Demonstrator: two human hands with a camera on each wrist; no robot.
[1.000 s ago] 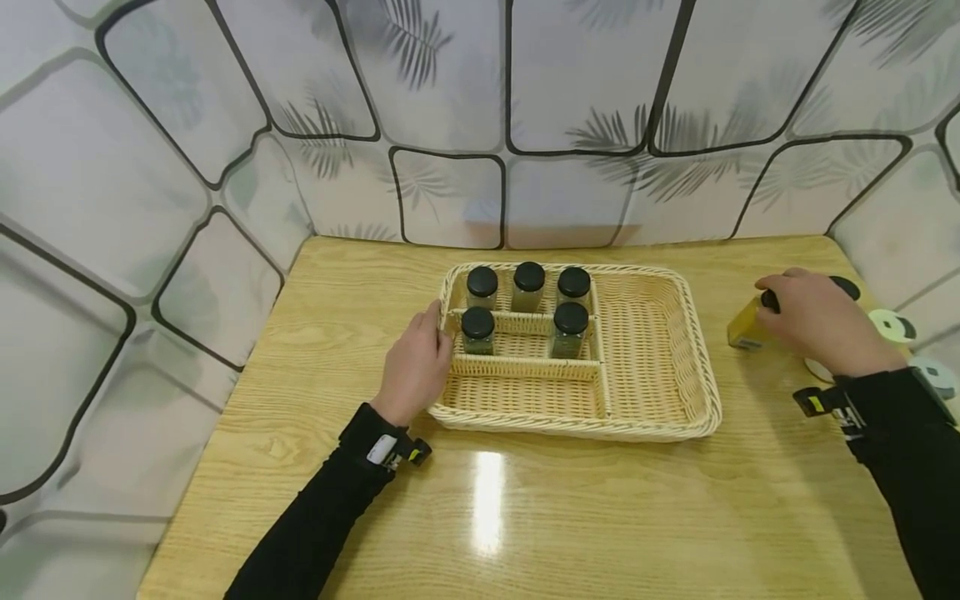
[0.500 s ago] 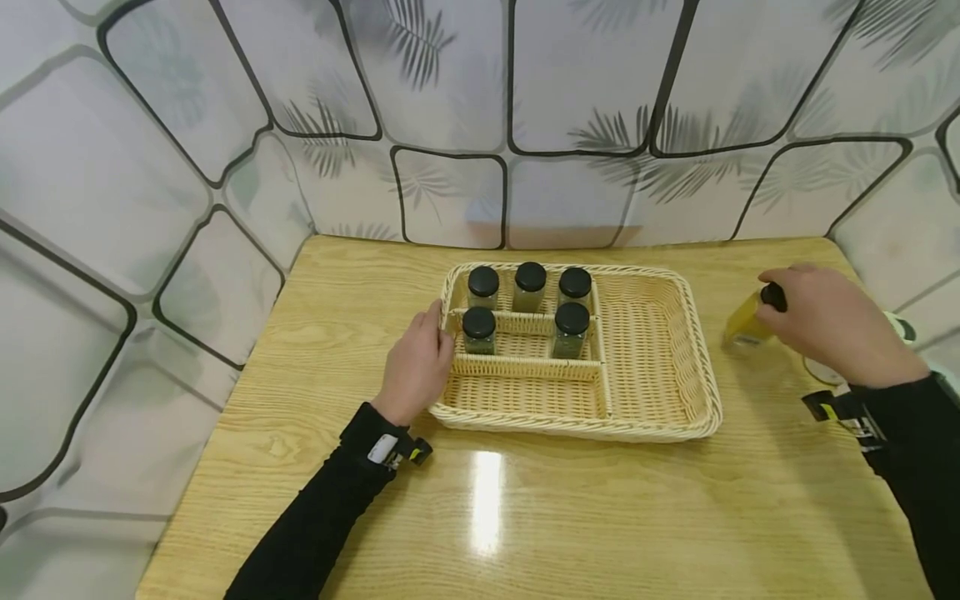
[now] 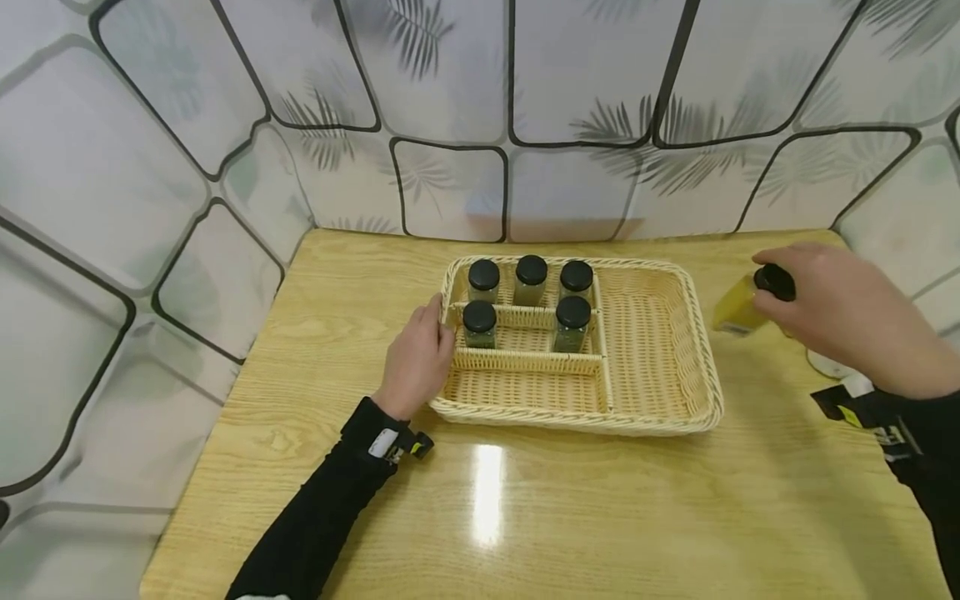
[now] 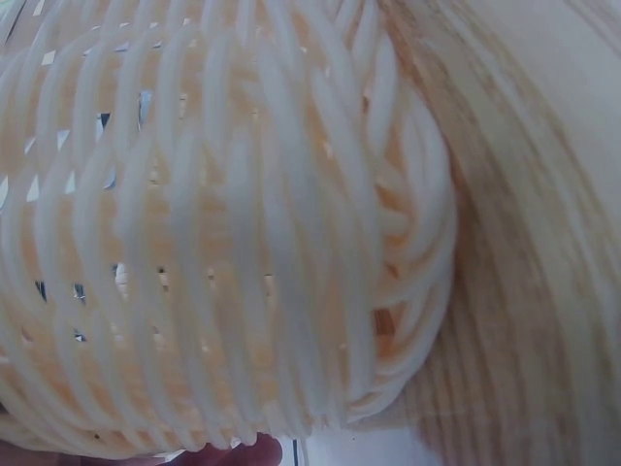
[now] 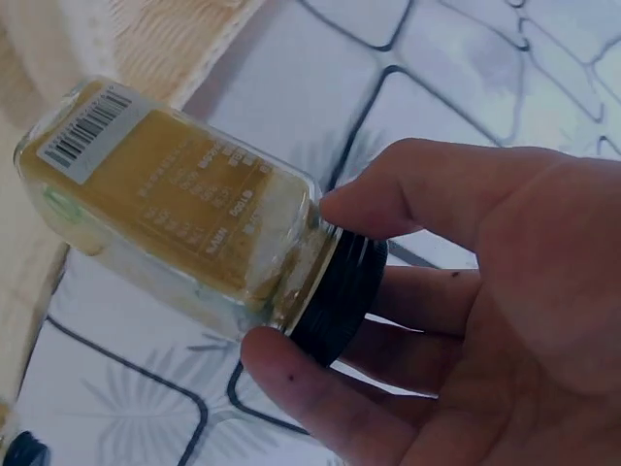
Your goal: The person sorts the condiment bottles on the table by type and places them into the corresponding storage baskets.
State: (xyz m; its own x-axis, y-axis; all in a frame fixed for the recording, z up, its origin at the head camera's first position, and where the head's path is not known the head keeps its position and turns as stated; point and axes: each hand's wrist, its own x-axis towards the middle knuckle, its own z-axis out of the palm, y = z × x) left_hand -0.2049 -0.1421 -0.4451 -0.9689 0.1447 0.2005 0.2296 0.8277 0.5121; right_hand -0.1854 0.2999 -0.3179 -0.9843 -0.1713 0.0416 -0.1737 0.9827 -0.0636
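My right hand (image 3: 855, 312) holds a square glass jar (image 3: 735, 308) of yellow powder by its black lid, thumb and fingers around the neck. The jar is tilted in the air, its base toward the right side of the wicker basket (image 3: 570, 422). In the right wrist view a barcode label (image 5: 89, 131) shows on the jar's side. My left hand (image 3: 412, 358) grips the basket's left rim, with some fingers hidden. Two rows of black-lidded jars stand in the basket: three along the back compartment, such as one jar (image 3: 530, 283), and two in the middle compartment, including one jar (image 3: 572, 325).
Dividers split the basket's left part into three compartments; the front one and the long right section (image 3: 648, 350) show bare weave. A pale round object (image 3: 827, 365) lies partly under my right wrist. A patterned wall covering (image 3: 570, 192) rises behind the wooden table (image 3: 600, 508).
My right hand has raised the yellow-powder jar off the table and tilted it more, with its base shifted slightly toward the basket. The left hand keeps its grip on the rim.
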